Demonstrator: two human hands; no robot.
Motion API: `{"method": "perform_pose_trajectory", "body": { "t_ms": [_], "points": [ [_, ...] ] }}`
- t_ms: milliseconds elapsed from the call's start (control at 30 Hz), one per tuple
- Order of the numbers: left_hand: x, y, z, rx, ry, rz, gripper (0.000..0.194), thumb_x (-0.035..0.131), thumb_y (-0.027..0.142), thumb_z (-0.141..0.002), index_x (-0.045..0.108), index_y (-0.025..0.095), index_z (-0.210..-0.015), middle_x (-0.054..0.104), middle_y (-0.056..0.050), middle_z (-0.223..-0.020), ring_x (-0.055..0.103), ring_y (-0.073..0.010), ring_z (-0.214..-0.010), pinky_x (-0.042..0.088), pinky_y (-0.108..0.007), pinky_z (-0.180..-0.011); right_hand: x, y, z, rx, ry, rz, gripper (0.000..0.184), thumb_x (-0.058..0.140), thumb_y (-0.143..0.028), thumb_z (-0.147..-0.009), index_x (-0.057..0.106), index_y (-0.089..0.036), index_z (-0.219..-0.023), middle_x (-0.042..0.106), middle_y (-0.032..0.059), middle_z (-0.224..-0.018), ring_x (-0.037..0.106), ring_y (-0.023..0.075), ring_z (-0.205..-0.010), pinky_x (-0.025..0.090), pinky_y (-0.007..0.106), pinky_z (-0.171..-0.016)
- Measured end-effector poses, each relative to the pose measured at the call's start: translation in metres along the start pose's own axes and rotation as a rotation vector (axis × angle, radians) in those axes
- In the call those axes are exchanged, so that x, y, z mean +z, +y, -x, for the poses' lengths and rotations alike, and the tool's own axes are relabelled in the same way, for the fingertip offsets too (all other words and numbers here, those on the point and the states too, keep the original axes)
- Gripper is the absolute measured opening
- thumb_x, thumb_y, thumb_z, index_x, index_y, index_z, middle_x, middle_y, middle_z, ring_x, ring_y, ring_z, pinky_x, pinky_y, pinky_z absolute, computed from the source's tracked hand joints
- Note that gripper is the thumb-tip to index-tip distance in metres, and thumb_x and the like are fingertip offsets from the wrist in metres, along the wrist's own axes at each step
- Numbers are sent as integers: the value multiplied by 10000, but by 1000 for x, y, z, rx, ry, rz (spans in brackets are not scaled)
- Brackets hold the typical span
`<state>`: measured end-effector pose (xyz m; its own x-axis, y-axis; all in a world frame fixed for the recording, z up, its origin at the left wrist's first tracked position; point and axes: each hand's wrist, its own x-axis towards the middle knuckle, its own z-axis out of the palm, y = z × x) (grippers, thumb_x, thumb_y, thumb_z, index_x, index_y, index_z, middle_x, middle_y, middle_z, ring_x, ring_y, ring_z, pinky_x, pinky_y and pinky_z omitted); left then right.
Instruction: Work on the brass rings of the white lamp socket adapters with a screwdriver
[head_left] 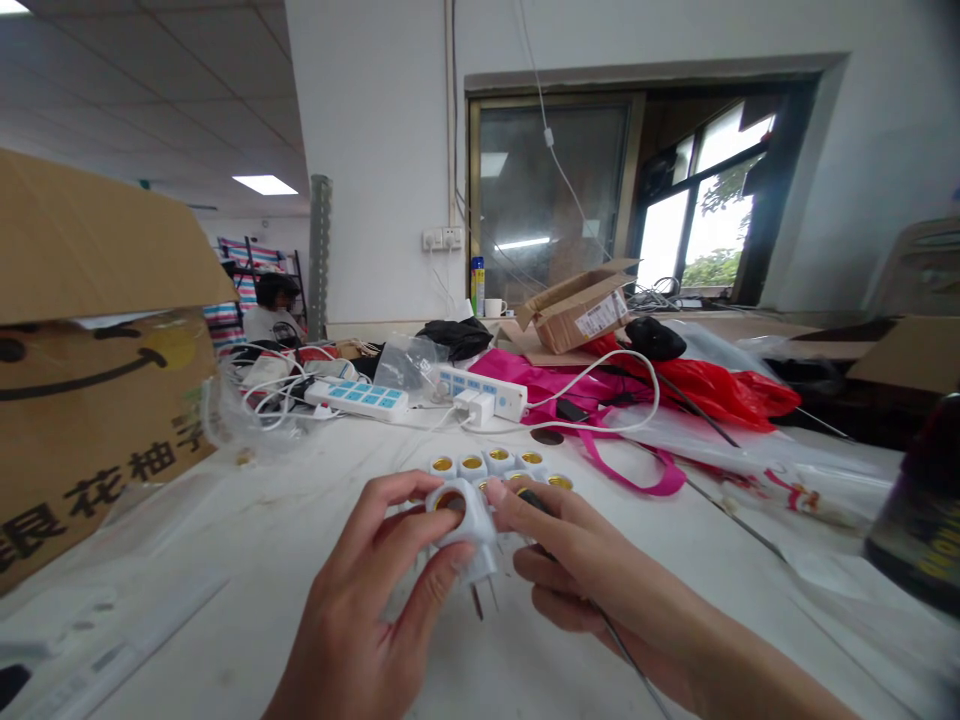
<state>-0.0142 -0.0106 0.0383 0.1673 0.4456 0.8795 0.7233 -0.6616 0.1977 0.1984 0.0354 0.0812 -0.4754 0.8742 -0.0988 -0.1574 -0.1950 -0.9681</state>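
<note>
My left hand (382, 590) is closed around a white plug-in lamp socket (474, 555), a fingertip at its round brass-lined opening. Two metal prongs point down from the socket's lower end. Close against its right side, my right hand (559, 555) grips a slim dark tool (532, 497) with a cord (630, 660) trailing below the wrist. The fingers hide the tool's tip, so its kind is unclear. Just beyond both hands, several more white lamp sockets (500, 458) stand in rows, brass openings upward; my fingers partly cover the nearer ones.
White power strips (367, 398) with cables lie at the back, plugs (474, 405) in one. Pink bag cloth (637, 478), a red plastic bag (742, 395) and an open carton (577, 315) are behind. A large cardboard box (97, 400) stands left, a dark bottle (919, 510) right. A person (274, 310) sits far left.
</note>
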Motion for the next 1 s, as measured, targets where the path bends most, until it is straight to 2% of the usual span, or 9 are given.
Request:
{"method": "perform_pose_trajectory", "body": {
  "t_ms": [67, 167, 333, 533, 833, 900, 1000],
  "points": [
    [0, 1, 1, -11, -1, -4, 225, 679, 161, -1099, 683, 310, -1268, 578, 33, -1423, 708, -42, -1292, 407, -60, -1213, 1, -1, 3, 49, -74, -11, 501, 924, -608, -942, 631, -210, -1023, 332, -124, -730, 133, 62, -556, 131, 135, -402],
    [0, 2, 2, -10, -5, -1, 244, 684, 154, -1095, 684, 308, -1285, 573, 36, -1439, 693, -36, -1312, 390, -56, -1227, 1, -2, 6, 87, -150, -62, 555, 959, -635, -889, 614, -220, -1015, 377, -121, -755, 133, 43, -533, 139, 130, -389],
    [1, 1, 1, 12, -16, 8, 324, 686, 146, -1092, 666, 309, -1371, 590, 42, -1467, 669, -38, -1354, 392, -67, -1244, 0, 0, 5, 87, -202, -132, 553, 964, -634, -887, 630, -226, -1051, 314, -145, -676, 98, 56, -515, 155, 116, -374],
    [3, 1, -2, 13, 30, 7, 231, 709, 130, -1068, 719, 280, -1242, 676, 40, -1408, 697, -47, -1303, 423, -75, -1223, 1, 2, 2, 45, -187, -130, 467, 913, -589, -968, 631, -229, -1062, 298, -141, -687, 76, 68, -529, 149, 120, -378],
    [5, -7, 1, 16, -15, 32, 219, 742, 105, -1046, 741, 294, -1156, 725, 56, -1411, 729, -67, -1297, 482, -101, -1189, 2, 2, -1, -14, -176, -35, 401, 848, -611, -1015, 695, -248, -1095, 271, -147, -612, 61, 83, -520, 151, 132, -385],
    [5, -8, 1, 16, -15, 45, 218, 748, 108, -1045, 742, 296, -1154, 732, 62, -1408, 742, -62, -1274, 487, -95, -1182, 2, 3, -1, -18, -161, -14, 373, 829, -592, -1036, 707, -257, -1147, 270, -146, -608, 73, 88, -523, 160, 135, -389],
    [5, -9, 1, 30, -11, 59, 204, 755, 113, -1041, 740, 291, -1140, 746, 64, -1390, 760, -53, -1234, 484, -77, -1171, 1, 5, -1, -26, -134, 13, 410, 786, -571, -1071, 679, -301, -1360, 252, -157, -589, 85, 95, -516, 182, 131, -392]
  ]
}}
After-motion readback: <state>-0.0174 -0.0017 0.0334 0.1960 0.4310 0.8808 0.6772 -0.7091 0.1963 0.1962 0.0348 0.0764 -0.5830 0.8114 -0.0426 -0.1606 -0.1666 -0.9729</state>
